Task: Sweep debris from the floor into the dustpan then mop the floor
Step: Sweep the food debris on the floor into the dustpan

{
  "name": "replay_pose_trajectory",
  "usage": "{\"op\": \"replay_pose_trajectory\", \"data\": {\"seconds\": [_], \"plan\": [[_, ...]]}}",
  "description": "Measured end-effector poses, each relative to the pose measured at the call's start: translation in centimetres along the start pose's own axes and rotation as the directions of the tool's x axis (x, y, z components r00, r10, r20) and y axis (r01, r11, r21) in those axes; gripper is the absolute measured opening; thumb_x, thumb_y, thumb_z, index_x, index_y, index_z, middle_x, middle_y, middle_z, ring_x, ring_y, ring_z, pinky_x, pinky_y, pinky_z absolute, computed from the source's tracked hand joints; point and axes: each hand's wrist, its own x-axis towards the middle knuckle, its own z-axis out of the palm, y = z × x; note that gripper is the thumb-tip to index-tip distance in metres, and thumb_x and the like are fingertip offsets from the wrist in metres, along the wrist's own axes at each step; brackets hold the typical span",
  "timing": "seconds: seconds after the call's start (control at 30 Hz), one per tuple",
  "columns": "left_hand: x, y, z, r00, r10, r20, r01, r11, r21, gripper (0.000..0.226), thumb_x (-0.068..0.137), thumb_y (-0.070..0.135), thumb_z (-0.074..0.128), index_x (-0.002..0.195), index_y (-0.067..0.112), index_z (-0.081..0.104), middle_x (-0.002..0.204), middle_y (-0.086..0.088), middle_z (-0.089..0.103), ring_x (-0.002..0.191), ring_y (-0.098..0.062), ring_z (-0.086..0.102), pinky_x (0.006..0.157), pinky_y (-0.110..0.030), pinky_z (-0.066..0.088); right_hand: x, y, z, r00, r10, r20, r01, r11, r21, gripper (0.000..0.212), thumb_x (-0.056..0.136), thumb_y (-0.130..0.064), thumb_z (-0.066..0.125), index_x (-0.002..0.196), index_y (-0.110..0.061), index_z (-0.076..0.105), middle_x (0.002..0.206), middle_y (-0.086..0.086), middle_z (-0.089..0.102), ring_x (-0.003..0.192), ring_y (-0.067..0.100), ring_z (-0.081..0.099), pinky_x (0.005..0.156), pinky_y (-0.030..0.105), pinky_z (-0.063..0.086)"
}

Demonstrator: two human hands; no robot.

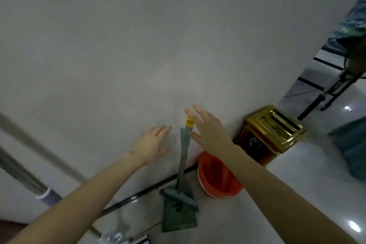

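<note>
A green dustpan (179, 217) stands upright on the glossy white floor (309, 174) against the wall, its long grey-green handle (184, 156) rising to a yellow cap (189, 122). My right hand (210, 130) is open with fingers spread, right beside the handle's top; the fingertips are at the yellow cap but not closed on it. My left hand (152, 143) is open too, a little left of the handle, palm toward the wall. No broom head or debris is visible.
An orange bucket (216, 176) sits right of the dustpan. A gold-topped bin (271, 130) stands at the wall corner. A metal pole (25, 176) leans at the far left. A black stand (334, 91) and a dark bag (352, 144) occupy the right.
</note>
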Motion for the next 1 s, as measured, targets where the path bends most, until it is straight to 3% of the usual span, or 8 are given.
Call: {"op": "replay_pose_trajectory", "data": {"seconds": [0.1,0.23,0.4,0.53,0.7,0.8,0.93,1.0], "plan": [[4.3,-1.3,1.9,0.995,0.076,0.063,-0.081,0.994,0.078,0.078,0.092,0.046,0.052,0.153,0.03,0.006,0.161,0.003,0.011,0.146,-0.021,0.016,0.114,-0.041,0.029,2.2,0.7,2.3,0.998,0.046,0.039,-0.047,0.998,0.031,0.058,0.097,-0.035,0.053,0.15,-0.027,0.029,0.157,0.003,0.027,0.138,0.026,0.034,0.108,0.044,0.037],[8.8,-1.2,4.3,0.956,0.241,0.167,-0.271,0.942,0.196,0.077,0.092,0.045,0.051,0.153,0.024,0.008,0.162,0.001,0.005,0.148,-0.023,0.01,0.114,-0.041,0.029,2.4,1.7,3.5,0.999,0.007,0.031,-0.01,0.996,0.089,0.037,0.096,-0.025,0.055,0.13,-0.014,0.053,0.129,0.007,0.054,0.109,0.027,0.055,0.083,0.041,0.053],[12.4,1.0,6.8,0.858,0.449,0.251,-0.498,0.845,0.193,0.079,0.09,0.053,0.05,0.153,0.021,0.015,0.161,-0.003,0.012,0.148,-0.025,0.011,0.115,-0.047,0.025,-0.8,3.4,2.3,0.999,0.038,0.007,-0.038,0.993,0.112,0.024,0.095,-0.016,0.056,0.118,-0.007,0.059,0.106,0.009,0.058,0.082,0.022,0.058,0.062,0.035,0.053],[13.9,3.7,9.5,0.804,0.495,0.329,-0.584,0.761,0.283,0.077,0.091,0.059,0.041,0.153,0.029,0.005,0.161,0.001,0.014,0.149,-0.023,0.006,0.116,-0.05,0.014,-4.2,5.5,-0.2,0.974,0.226,0.003,-0.224,0.963,0.148,0.029,0.095,-0.018,0.056,0.12,-0.004,0.057,0.108,0.012,0.06,0.085,0.028,0.062,0.071,0.042,0.056],[14.2,8.2,11.2,0.694,0.604,0.391,-0.72,0.595,0.357,0.072,0.093,0.06,0.037,0.152,0.032,0.008,0.161,-0.006,0.014,0.148,-0.027,0.009,0.118,-0.051,0.001,-9.2,6.6,-3.6,0.925,0.38,0.019,-0.378,0.91,0.173,0.024,0.091,-0.016,0.063,0.114,-0.009,0.059,0.102,0.006,0.06,0.079,0.021,0.062,0.065,0.029,0.053],[13.9,12.1,11.7,0.596,0.667,0.446,-0.801,0.453,0.392,0.066,0.096,0.053,0.038,0.153,0.03,0.013,0.158,-0.013,0.015,0.148,-0.034,0.006,0.118,-0.054,-0.002,-12.8,6.2,-5.1,0.907,0.419,0.054,-0.422,0.896,0.138,0.024,0.091,-0.019,0.064,0.112,-0.009,0.059,0.099,0.006,0.061,0.081,0.022,0.062,0.069,0.038,0.056],[12.4,17.0,13.1,0.544,0.715,0.439,-0.833,0.524,0.179,0.064,0.096,0.05,0.019,0.151,0.017,0.025,0.161,-0.007,0.013,0.148,-0.02,0.006,0.116,-0.026,-0.001,-17.2,4.9,-6.6,0.895,0.44,0.077,-0.446,0.891,0.087,0.021,0.089,-0.017,0.066,0.105,-0.007,0.059,0.093,0.007,0.061,0.078,0.024,0.061,0.066,0.042,0.055],[11.8,18.7,13.8,0.424,0.765,0.485,-0.903,0.396,0.166,0.065,0.096,0.056,0.015,0.15,0.022,0.026,0.161,-0.003,0.013,0.149,-0.018,0.005,0.115,-0.024,-0.003,-19.1,4.2,-7.2,0.887,0.45,0.101,-0.455,0.89,0.037,0.02,0.087,-0.016,0.067,0.102,-0.008,0.058,0.09,0.006,0.06,0.074,0.023,0.06,0.06,0.04,0.054]]}}
